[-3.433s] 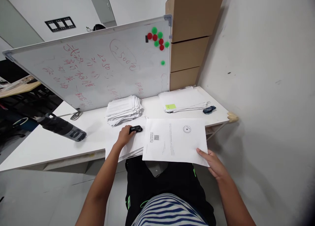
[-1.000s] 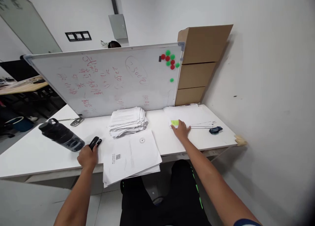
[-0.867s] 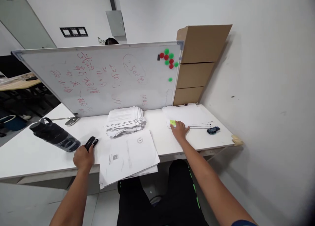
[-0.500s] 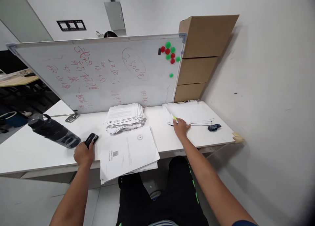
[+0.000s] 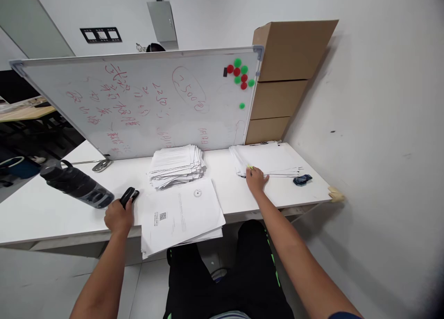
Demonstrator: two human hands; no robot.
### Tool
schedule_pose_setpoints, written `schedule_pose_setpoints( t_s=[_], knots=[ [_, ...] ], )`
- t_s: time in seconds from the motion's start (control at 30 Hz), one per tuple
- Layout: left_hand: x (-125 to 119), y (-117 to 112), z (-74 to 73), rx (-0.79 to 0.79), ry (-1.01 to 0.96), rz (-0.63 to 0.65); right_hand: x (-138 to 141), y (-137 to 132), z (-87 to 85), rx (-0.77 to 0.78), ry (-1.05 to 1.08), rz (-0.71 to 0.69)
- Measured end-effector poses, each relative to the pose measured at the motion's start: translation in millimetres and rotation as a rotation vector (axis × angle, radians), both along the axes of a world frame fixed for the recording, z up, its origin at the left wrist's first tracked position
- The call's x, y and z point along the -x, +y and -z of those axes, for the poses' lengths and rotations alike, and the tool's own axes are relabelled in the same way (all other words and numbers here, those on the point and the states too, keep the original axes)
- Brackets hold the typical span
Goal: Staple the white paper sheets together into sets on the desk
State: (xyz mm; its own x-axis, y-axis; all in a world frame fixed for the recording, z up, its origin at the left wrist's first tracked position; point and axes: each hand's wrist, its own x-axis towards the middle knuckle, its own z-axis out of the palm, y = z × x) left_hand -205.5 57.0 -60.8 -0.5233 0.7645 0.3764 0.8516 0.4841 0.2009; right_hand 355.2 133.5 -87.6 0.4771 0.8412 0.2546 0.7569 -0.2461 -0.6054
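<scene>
My left hand is closed around a black stapler on the white table, its front pointing away from me. To the right, my right hand rests at the near left corner of a flat pile of white paper, fingers bent. A small yellow-green thing shows at its fingertips; its kind is too small to tell. Between my hands lies a printed sheet with a round stamp and a square code, on other sheets that overhang the table's near edge. Behind it rises a thick stack of papers.
A dark bottle stands beside my left hand. Behind the table leans a whiteboard with red writing and several magnets. Cardboard boxes are stacked at the back right. A small dark object lies right of the paper pile.
My right hand has shifted slightly right on the paper pile, and less of the yellow-green thing sticks out. My left hand and the stapler stay in place.
</scene>
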Motion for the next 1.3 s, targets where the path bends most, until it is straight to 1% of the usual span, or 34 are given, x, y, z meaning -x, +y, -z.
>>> schedule_pose_setpoints(
  t_s=[0.13,0.37,0.63,0.83,1.07,1.17,1.3],
  knots=[
    [-2,0,-1.3,-0.005,0.006,-0.012,-1,1,1.1,-0.001,0.030,-0.002],
    [-6,-1,-5.6,0.000,-0.029,-0.014,-4,-1,5.2,-0.033,0.012,-0.015],
    [-4,0,-3.5,-0.031,-0.039,-0.006,-5,0,7.4,-0.030,0.011,-0.014],
    [-1,1,-1.9,-0.019,-0.043,-0.006,-5,0,6.8,0.051,-0.047,0.002],
    [-2,0,-1.5,-0.026,-0.042,-0.005,-3,-3,0.5,0.204,-0.110,-0.051],
    [-4,0,-4.4,-0.017,-0.056,-0.005,-1,-5,-3.9,0.223,-0.102,-0.056],
    [-7,-1,-7.8,-0.005,-0.065,-0.013,0,-6,-7.9,0.206,-0.089,-0.057]
  ],
)
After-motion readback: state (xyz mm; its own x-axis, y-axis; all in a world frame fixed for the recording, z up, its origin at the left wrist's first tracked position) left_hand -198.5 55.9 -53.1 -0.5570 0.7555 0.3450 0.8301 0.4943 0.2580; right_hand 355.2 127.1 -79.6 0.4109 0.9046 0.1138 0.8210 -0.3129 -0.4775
